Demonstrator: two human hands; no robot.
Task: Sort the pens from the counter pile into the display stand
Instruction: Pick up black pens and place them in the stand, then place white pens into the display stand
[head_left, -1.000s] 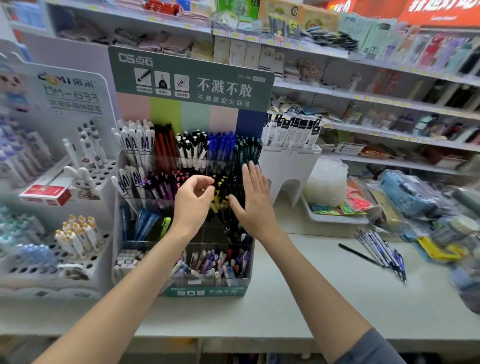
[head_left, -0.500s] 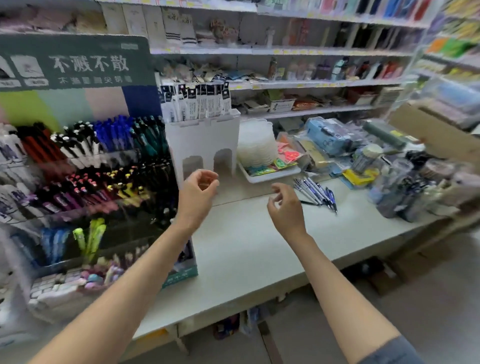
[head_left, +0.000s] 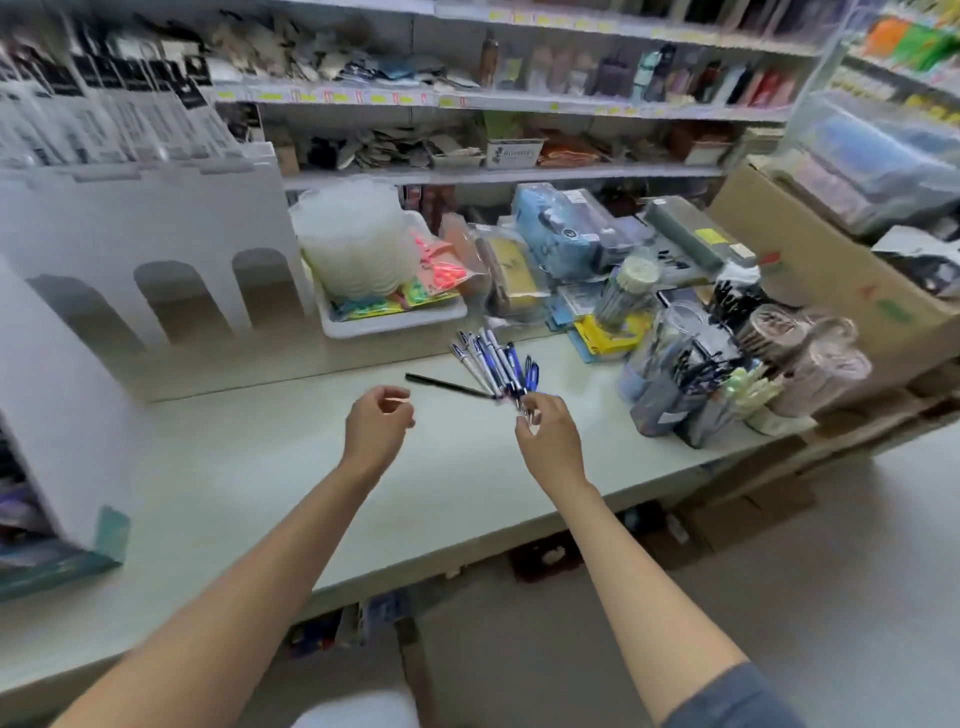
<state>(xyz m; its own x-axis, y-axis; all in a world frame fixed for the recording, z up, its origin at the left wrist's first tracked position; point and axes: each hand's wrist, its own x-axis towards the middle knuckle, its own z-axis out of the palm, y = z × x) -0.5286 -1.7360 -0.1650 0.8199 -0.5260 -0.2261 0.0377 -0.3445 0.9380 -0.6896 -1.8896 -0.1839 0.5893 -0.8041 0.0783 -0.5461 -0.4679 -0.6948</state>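
Your right hand (head_left: 545, 434) curls its fingers at the near end of the fanned blue-and-white plastic pens (head_left: 493, 358) on the pale counter (head_left: 260, 467), its grip unclear through blur, and a hasty pull could scatter them toward your empty, loosely curled left hand (head_left: 376, 423) just left of them.

This is a stationery shop. Shelves (head_left: 519, 176) running from 10 to 2 o'clock carry yellow price labels (head_left: 332, 97) on their front edges and hold rows of packaged goods. Near 12 o'clock, loose pens (head_left: 493, 358) lie on a pale counter (head_left: 260, 467). At 2 o'clock stand clear tubs of pens (head_left: 670, 389) and a cardboard box (head_left: 810, 270). At 10 o'clock is a white card rack (head_left: 171, 208).
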